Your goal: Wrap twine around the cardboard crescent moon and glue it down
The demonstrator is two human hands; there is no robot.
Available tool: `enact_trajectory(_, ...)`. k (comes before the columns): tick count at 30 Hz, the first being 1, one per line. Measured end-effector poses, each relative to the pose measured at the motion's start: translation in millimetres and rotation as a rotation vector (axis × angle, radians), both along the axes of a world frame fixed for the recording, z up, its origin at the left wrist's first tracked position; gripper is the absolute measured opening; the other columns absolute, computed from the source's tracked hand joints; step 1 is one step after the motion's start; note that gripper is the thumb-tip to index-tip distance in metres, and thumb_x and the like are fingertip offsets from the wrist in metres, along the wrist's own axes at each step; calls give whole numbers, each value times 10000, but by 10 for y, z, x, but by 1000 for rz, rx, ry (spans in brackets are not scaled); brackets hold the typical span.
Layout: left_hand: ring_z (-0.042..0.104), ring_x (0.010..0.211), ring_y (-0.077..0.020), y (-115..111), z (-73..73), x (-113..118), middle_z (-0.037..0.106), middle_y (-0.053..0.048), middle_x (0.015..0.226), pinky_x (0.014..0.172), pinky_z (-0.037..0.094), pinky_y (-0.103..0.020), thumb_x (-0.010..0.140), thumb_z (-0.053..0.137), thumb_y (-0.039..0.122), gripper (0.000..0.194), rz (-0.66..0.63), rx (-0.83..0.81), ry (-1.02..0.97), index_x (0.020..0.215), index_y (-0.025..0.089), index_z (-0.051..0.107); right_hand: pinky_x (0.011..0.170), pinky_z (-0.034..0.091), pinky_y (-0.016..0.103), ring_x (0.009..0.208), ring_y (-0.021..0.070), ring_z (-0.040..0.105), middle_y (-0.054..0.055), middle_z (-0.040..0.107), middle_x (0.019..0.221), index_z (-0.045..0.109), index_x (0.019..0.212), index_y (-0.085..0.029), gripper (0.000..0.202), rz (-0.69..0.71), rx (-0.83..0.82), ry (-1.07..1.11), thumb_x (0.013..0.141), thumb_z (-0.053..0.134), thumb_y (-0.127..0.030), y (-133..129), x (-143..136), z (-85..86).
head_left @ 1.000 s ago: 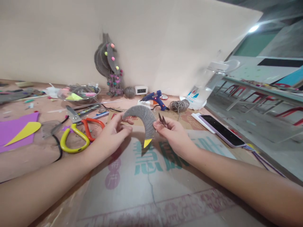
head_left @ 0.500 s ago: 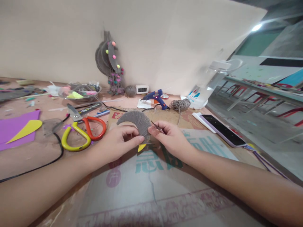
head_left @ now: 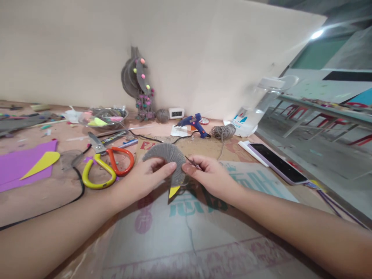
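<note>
A crescent moon wrapped in grey yarn (head_left: 168, 152) hangs over the cardboard, its lower point an unwrapped yellow tip (head_left: 174, 191). My left hand (head_left: 152, 175) is closed on its inner curve, thumb lying on the front. At the outer edge, my right hand (head_left: 207, 172) pinches with thumb and fingertips, touching the crescent. A thin dark pointed tool (head_left: 190, 160) sticks out of the right fingers; its kind is hard to make out. Beyond the hands a grey yarn bundle (head_left: 223, 132) trails a strand onto the cardboard.
Scissors with red and yellow handles (head_left: 108, 166) lie left, near purple sheets (head_left: 26, 166). A blue glue gun (head_left: 195, 123) rests at the back beside a small clock (head_left: 176, 112). To the right are a phone (head_left: 277, 162) and a clear bottle (head_left: 266, 99). A pom-pom ornament (head_left: 135, 77) stands against the wall.
The crescent has turned and tipped in my hands, so more of its yellow tip shows below. My left thumb has shifted slightly up along it. The whole view has moved a little.
</note>
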State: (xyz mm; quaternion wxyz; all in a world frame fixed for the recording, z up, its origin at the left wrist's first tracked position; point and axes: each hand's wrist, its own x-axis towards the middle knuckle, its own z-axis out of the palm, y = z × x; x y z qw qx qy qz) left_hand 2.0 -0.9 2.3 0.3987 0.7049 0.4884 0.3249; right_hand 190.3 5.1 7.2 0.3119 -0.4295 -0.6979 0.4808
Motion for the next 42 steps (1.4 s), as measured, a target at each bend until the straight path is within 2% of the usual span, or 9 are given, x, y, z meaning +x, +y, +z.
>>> enact_trajectory(7,511,588,-134,-44,48,18,531,23,618,519,386,-241,802,416,555,405,145,45,29,663,189,522,523,338,219,553,91,423,-36,469,607,530,685,-166,259,-154,98,-71,779,560,-405,23,-13,87)
enact_trajectory(13,572,655,-152,-112,70,44,626,8,669,637,419,-260,825,424,482,361,175,230,153,682,189,578,552,383,221,602,105,496,-23,545,684,553,780,-176,254,-76,18,-82,691,651,-392,-49,-99,65)
enact_trajectory(17,565,601,-141,-129,72,67,646,9,646,617,418,-252,829,433,420,332,168,305,203,670,185,606,589,403,229,648,117,513,-4,577,743,575,832,-175,248,-35,32,-153,688,653,-362,-47,-132,30)
enact_trajectory(21,574,612,-148,-121,60,74,646,1,650,606,418,-253,824,426,459,365,199,253,162,667,181,603,575,380,213,618,99,473,-14,531,691,561,769,-169,103,44,40,-153,765,551,-272,-37,-112,46)
enact_trajectory(24,569,623,-157,-105,47,63,625,0,645,586,408,-257,812,421,506,388,222,164,115,672,183,584,513,337,207,556,90,427,-23,480,618,569,749,-161,155,47,42,-218,802,505,-291,-38,-68,68)
enact_trajectory(28,539,591,-152,-78,32,41,573,15,605,531,383,-248,790,426,550,401,258,72,36,676,185,547,512,323,215,554,91,415,-22,472,619,567,756,-156,236,-38,83,-237,830,475,-361,18,11,60)
enact_trajectory(35,494,557,-136,-6,22,4,497,31,562,530,355,-255,784,422,571,430,297,68,1,606,186,491,525,342,216,560,92,405,-36,439,610,514,717,-175,192,-260,297,-68,798,537,-347,53,94,153)
enact_trajectory(40,525,591,-136,38,24,-10,559,15,594,575,382,-249,780,469,530,390,222,46,-77,624,178,532,512,358,211,564,92,451,-12,541,673,604,868,-195,123,-17,284,-136,766,575,-256,-155,50,218)
enact_trajectory(42,530,596,-133,46,22,-8,565,17,595,581,385,-245,786,470,512,378,197,62,-93,620,178,535,499,347,209,548,87,448,-13,544,652,618,819,-185,96,12,261,-160,766,568,-248,-184,33,205)
